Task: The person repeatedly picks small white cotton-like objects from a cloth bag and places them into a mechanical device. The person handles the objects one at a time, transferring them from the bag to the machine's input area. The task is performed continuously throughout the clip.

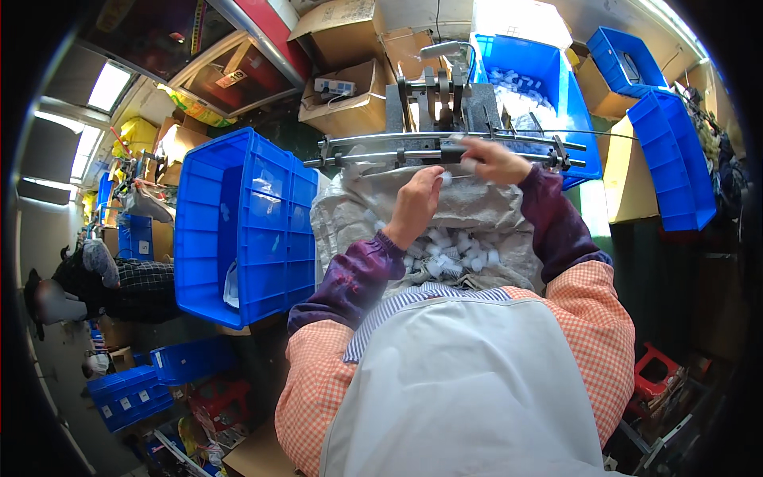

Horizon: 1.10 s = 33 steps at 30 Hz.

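My left hand (415,205) is closed, its fingertips pinching a small white plastic piece (446,180) just below the metal rods (373,157) of a bench machine (442,99). To its right my right hand (499,164) reaches over the rods, fingers bent and slightly blurred. Another small white piece (469,164) shows at its fingertips. Under both hands a pale woven sack (342,211) lies spread in front of me. Many white plastic pieces (453,253) are heaped in its hollow, close to my apron (461,374).
A large blue crate (274,230) stands left of the sack. Behind the machine on the right, a blue bin (568,103) holds more white pieces. Cardboard boxes (342,99) stand at the back left, and another blue crate (675,159) is at the right. A person (119,278) is at the far left.
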Available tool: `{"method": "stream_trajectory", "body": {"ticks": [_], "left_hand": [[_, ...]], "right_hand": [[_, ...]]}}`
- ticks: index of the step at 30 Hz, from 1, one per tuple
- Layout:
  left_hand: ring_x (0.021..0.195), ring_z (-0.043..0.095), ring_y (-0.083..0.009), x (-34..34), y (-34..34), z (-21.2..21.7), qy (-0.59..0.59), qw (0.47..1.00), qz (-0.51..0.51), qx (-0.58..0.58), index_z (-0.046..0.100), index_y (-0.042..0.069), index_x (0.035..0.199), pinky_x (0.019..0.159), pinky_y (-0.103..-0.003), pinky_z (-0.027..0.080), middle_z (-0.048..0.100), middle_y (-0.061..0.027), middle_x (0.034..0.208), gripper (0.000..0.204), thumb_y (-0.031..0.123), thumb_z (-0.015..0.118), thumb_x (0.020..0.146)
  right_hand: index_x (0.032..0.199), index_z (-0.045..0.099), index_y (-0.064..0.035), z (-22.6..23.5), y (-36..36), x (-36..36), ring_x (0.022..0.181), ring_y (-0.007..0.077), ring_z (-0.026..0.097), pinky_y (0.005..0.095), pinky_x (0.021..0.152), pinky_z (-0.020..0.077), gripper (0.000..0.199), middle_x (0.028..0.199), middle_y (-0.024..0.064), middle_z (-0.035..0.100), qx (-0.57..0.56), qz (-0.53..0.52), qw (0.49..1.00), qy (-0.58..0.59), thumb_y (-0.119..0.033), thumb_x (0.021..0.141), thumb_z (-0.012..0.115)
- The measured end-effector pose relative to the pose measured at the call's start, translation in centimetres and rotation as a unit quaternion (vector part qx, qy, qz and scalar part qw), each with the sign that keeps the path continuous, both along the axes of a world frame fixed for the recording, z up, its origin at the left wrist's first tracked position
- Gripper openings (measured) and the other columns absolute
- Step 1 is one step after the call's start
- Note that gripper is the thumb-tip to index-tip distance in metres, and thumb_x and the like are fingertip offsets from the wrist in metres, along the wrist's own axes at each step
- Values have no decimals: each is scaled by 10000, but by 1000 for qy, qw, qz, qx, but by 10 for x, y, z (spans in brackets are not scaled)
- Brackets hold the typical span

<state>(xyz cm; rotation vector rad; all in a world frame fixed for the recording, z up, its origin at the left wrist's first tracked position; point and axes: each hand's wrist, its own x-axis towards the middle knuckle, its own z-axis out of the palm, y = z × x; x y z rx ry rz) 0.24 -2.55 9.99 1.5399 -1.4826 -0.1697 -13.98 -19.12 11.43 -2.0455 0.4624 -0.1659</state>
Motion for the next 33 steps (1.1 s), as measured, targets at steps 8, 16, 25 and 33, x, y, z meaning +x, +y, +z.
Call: {"method": "stream_trajectory", "body": {"ticks": [8, 16, 25, 33], "left_hand": [[1027, 483, -288, 28, 43, -41, -278, 899, 50, 336, 541, 49, 1016, 762, -338, 451, 493, -124, 1113, 348, 199, 665, 728], [956, 511, -267, 49, 101, -115, -366, 841, 60, 393, 556, 57, 903, 728, -361, 475, 507, -88, 990, 155, 79, 485, 767], [929, 534, -283, 47, 93, -108, -285, 865, 47, 411, 539, 43, 889, 720, -381, 496, 518, -118, 956, 143, 45, 485, 757], [919, 530, -300, 47, 96, -105, -275, 875, 58, 394, 532, 41, 890, 712, -389, 494, 508, -126, 937, 158, 38, 508, 734]], "right_hand": [[914, 602, -63, -63, -71, 34, 882, 305, 568, 392, 765, 457, 141, 904, 127, 588, -344, -242, 907, 21, -131, 811, 535], [914, 583, -127, -94, -102, 57, 982, 253, 494, 371, 815, 416, 179, 952, 60, 557, -469, -270, 834, 104, -104, 740, 546], [915, 587, -129, -100, -111, 59, 972, 254, 508, 391, 817, 409, 144, 948, 60, 569, -437, -276, 854, 62, -168, 784, 541], [926, 590, -140, -98, -109, 60, 982, 257, 506, 400, 826, 392, 149, 955, 55, 576, -452, -282, 838, 116, -194, 799, 533]]}}
